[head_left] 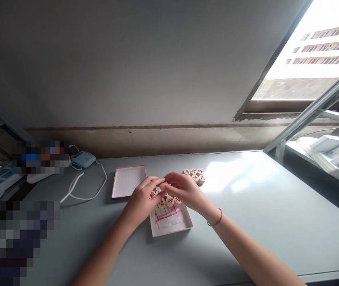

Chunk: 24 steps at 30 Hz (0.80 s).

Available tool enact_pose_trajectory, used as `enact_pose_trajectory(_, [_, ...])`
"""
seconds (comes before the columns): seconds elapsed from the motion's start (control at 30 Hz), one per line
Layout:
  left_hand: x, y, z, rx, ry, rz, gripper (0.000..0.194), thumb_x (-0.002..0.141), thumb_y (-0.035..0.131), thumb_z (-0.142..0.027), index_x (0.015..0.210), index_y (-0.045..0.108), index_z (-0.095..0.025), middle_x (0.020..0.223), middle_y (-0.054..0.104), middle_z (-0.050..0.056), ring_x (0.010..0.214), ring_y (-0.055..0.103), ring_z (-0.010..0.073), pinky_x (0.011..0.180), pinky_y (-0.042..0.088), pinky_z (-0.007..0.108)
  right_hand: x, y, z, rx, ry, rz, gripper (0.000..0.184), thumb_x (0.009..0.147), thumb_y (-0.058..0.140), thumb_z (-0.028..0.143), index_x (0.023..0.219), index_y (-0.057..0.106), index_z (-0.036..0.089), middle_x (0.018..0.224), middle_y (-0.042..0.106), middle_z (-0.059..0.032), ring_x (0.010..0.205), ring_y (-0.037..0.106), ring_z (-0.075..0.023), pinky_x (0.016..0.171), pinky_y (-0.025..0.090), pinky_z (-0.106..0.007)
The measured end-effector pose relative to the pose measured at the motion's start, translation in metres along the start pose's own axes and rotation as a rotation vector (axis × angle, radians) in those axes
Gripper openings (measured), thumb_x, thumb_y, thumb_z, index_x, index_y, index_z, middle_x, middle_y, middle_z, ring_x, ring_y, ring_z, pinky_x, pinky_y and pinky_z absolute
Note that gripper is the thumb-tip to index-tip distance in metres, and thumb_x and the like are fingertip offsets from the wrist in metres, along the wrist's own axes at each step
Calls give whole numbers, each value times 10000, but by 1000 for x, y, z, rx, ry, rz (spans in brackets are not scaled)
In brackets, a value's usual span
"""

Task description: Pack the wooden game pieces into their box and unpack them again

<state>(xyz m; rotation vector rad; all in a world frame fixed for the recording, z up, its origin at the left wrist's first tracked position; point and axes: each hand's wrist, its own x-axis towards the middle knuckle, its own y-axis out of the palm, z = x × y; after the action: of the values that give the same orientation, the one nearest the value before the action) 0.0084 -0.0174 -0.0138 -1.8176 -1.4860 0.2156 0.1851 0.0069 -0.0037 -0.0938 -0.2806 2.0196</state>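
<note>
Xiangqi pieces (170,201), round and wooden with red characters, sit in rows at the far part of an open white box (172,227). My left hand (145,194) curves over the left side of these pieces, its fingers bent inward and its thumb close to them. From the right, my right hand (183,188) comes over the same rows with bent fingers. The fingertips of both hands meet above the pieces, and whatever is between them is hidden. Further xiangqi pieces (195,178) with dark characters stand grouped on the table behind my right hand.
The shallow box lid (129,181) lies left of the box on the grey table (247,230). A white cable (104,186) and a light blue device (83,159) are at the back left. Metal frame bars (303,105) rise at the right.
</note>
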Motion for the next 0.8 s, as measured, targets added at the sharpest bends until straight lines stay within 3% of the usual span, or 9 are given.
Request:
enact_pose_trajectory(0.13, [-12,-7,-3,30,-14,34,302,801,569,-138,1082,562,-246,1020,609,17,872,624,154,797,529,291,-10,-6,-12,62,29,-11,360,814,643,489,990,608,177,903,691,-67,827,658,-179,693,548,-293])
enact_pose_trajectory(0.27, [-32,-11,7,34,26,108,134,784,532,-96,830,544,-221,930,589,6,888,605,144,818,501,279,-15,-12,-22,64,48,-42,349,832,605,512,929,612,177,878,666,-50,688,618,-133,595,531,-265])
enact_pose_trajectory(0.47, [-37,-6,13,76,130,252,123,738,600,-109,764,547,-217,891,629,11,855,569,165,815,477,312,-19,-12,-20,-8,29,-19,302,858,586,476,942,627,188,896,670,-48,735,625,-139,625,531,-256])
enact_pose_trajectory(0.7, [-37,-7,10,223,153,272,132,699,615,-89,721,569,-211,868,613,10,839,530,172,786,464,310,-25,-6,-16,-184,-40,28,196,890,567,354,996,633,203,883,671,-40,726,617,-137,626,539,-254])
enact_pose_trajectory(0.8, [-38,-7,11,258,156,280,121,715,634,-128,778,641,-231,929,605,23,883,529,187,815,471,320,-27,-3,-13,-223,-102,30,159,884,562,297,991,635,205,1006,632,-58,753,604,-129,648,552,-257])
